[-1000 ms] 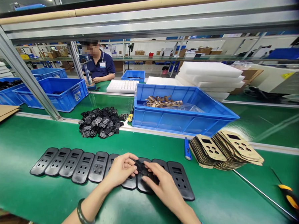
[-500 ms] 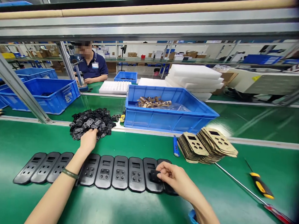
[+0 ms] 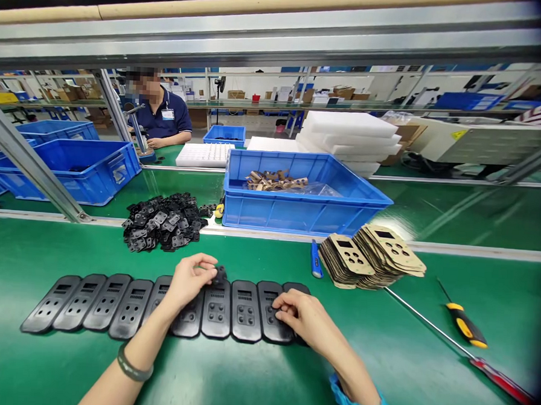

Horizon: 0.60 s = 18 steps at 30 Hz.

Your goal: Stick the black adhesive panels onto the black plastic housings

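A row of black plastic panels (image 3: 216, 311) lies on the green bench, overlapping side by side; the leftmost ones show open round holes, others have button pads in them. Between the thumb and fingers of my left hand (image 3: 192, 280) is a small black button pad (image 3: 220, 276), held just above the row's middle. My right hand (image 3: 303, 313) is closed at a panel (image 3: 268, 332) near the right end, its fingertips on a button pad there that they mostly hide. A heap of black button pads (image 3: 165, 220) sits beyond the row, to the left.
Behind stands a blue bin (image 3: 297, 215) with brown pieces inside. To the right are stacked beige plates (image 3: 349, 258), a blue cutter (image 3: 316, 259), a yellow-black screwdriver (image 3: 466, 324) and a long red-handled screwdriver (image 3: 501, 381). A co-worker (image 3: 166, 115) sits across the bench.
My left hand has come from the heap toward the right and nearer, with a button pad in its fingers. My right hand has lowered its pad onto the panel.
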Available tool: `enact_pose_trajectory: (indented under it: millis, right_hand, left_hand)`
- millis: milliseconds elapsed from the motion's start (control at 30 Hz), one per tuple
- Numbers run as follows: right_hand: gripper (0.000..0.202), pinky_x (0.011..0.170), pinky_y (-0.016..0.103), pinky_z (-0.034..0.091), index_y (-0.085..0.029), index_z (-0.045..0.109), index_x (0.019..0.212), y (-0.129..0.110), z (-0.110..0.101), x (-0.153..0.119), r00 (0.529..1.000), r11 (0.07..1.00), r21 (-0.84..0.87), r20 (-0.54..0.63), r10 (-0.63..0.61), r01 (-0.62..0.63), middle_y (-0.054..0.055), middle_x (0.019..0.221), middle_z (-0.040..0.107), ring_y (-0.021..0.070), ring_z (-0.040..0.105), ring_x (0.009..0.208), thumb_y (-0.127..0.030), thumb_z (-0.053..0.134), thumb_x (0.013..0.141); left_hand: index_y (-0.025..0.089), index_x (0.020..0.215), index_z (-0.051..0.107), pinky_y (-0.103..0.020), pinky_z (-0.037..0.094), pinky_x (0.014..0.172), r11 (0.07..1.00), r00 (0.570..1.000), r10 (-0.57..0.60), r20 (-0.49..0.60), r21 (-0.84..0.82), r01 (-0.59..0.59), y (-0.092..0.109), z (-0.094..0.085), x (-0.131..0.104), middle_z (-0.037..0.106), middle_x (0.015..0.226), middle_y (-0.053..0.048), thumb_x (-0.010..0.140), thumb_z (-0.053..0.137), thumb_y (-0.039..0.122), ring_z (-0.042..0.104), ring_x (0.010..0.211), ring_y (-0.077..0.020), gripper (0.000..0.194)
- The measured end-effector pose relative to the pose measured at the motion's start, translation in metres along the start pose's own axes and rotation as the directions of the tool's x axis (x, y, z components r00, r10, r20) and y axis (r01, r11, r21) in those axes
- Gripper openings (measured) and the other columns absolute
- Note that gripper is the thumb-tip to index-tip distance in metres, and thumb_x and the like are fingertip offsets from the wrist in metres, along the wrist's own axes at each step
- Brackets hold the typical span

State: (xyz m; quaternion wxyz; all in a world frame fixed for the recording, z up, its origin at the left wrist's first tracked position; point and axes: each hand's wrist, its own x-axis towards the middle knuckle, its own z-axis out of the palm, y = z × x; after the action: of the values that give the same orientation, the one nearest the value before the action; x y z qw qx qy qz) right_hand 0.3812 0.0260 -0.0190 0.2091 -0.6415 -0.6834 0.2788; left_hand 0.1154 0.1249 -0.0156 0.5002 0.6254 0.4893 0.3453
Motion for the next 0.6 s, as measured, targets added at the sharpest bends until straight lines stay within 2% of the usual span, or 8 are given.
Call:
enact_pose_trajectory:
  millis: [100,167,233,333,367,433,533,600]
  right_hand:
    - [0.021,0.065,0.031,0.044,-0.02,0.069,0.087,-0.007,0.001,-0.001,0.999,0.998,0.052,-0.046,-0.026,0.028,0.006,0.084,0.065,0.0188,0.06,0.071,-0.026,0.049,0.084]
    - [0.03,0.063,0.03,0.046,-0.019,0.067,0.101,-0.014,0.005,0.0,0.997,0.973,0.228,-0.068,-0.021,0.036,0.007,0.089,0.067,0.019,0.061,0.073,-0.035,0.046,0.088]
    - [0.038,0.057,0.027,0.047,-0.016,0.063,0.111,-0.02,0.009,0.0,0.999,0.894,0.446,-0.047,-0.011,0.031,0.007,0.087,0.067,0.0184,0.061,0.071,-0.042,0.049,0.086]
    - [0.037,0.056,0.026,0.046,-0.013,0.063,0.101,-0.018,0.003,-0.003,1.0,0.839,0.544,-0.023,-0.001,0.013,0.005,0.077,0.065,0.0169,0.059,0.065,-0.042,0.053,0.081]
    - [0.033,0.058,0.026,0.046,-0.014,0.063,0.096,-0.013,-0.003,-0.004,0.999,0.866,0.499,-0.034,0.022,-0.002,0.004,0.074,0.064,0.0166,0.059,0.064,-0.041,0.052,0.081]
    - [0.025,0.061,0.027,0.046,-0.016,0.062,0.09,0.0,-0.016,-0.009,0.993,0.936,0.344,-0.061,0.105,-0.078,0.003,0.07,0.064,0.0165,0.06,0.063,-0.036,0.049,0.081]
    - [0.015,0.058,0.026,0.043,-0.018,0.06,0.081,0.02,-0.033,-0.015,0.97,0.961,0.155,-0.052,0.238,-0.228,-0.001,0.058,0.062,0.017,0.062,0.057,-0.025,0.046,0.079]
    - [0.011,0.056,0.025,0.042,-0.019,0.058,0.074,0.027,-0.037,-0.018,0.957,0.952,0.112,-0.027,0.288,-0.284,-0.002,0.052,0.06,0.0172,0.063,0.055,-0.018,0.048,0.076]
  left_hand:
    - [0.012,0.091,0.065,-0.028,0.056,0.061,0.988,0.995,-0.035,0.089,-0.149,0.048,0.003,0.024,-0.011,0.064,0.079,-0.005,0.066,0.073,0.039,0.062,0.058,-0.0118,0.038]
    - [0.011,0.09,0.065,-0.028,0.056,0.061,0.976,0.988,-0.044,0.146,-0.205,0.073,0.006,0.038,-0.018,0.063,0.078,-0.005,0.065,0.074,0.04,0.062,0.058,-0.0116,0.04]
    - [0.012,0.091,0.065,-0.029,0.056,0.061,0.971,0.978,-0.034,0.205,-0.227,0.081,0.011,0.051,-0.023,0.063,0.078,-0.005,0.066,0.074,0.039,0.062,0.058,-0.012,0.038]
    - [0.013,0.095,0.066,-0.031,0.056,0.065,0.977,0.966,-0.004,0.26,-0.206,0.06,0.018,0.067,-0.031,0.065,0.082,-0.006,0.071,0.069,0.029,0.064,0.063,-0.0149,0.029]
    - [0.015,0.098,0.067,-0.033,0.056,0.07,0.989,0.963,0.038,0.267,-0.15,0.002,0.02,0.071,-0.033,0.067,0.087,-0.008,0.073,0.066,0.025,0.066,0.071,-0.0172,0.026]
    - [0.019,0.107,0.066,-0.037,0.053,0.085,0.975,0.931,0.183,0.315,0.061,-0.213,0.022,0.077,-0.039,0.068,0.103,-0.009,0.079,0.059,0.018,0.065,0.092,-0.022,0.029]
    - [0.022,0.123,0.057,-0.046,0.04,0.105,0.732,0.784,0.35,0.512,0.373,-0.57,0.017,0.085,-0.045,0.059,0.128,-0.011,0.085,0.055,0.017,0.053,0.121,-0.0266,0.039]
    - [0.021,0.128,0.053,-0.051,0.033,0.109,0.593,0.726,0.354,0.589,0.458,-0.662,0.011,0.091,-0.048,0.053,0.136,-0.013,0.086,0.057,0.022,0.046,0.128,-0.029,0.042]
